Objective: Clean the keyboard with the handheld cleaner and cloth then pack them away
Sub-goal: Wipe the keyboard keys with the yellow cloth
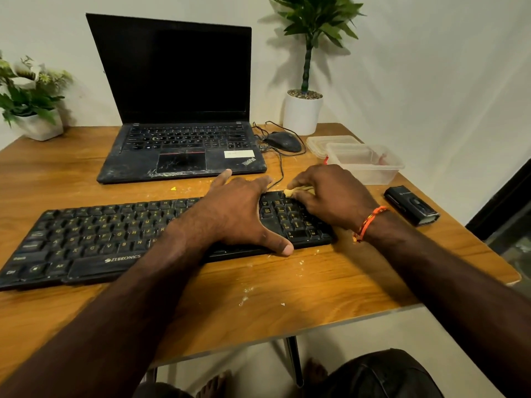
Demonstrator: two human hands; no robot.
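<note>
A black Zebronics keyboard [94, 239] lies across the wooden table [287, 297] in the head view. My left hand [241, 214] rests spread on its right-middle part, thumb at the front edge. My right hand [330, 196] grips a small yellow cloth [290, 192] and presses it on the number pad's far corner. Most of the cloth is hidden under the fingers. The black handheld cleaner [411, 205] lies on the table to the right of the keyboard, untouched.
An open dusty laptop [184, 150] stands behind the keyboard, with a wired mouse [283, 141] to its right. A clear plastic box [365, 165] and its lid [324, 142] sit at the back right. Potted plants stand at both back corners. Crumbs dot the table front.
</note>
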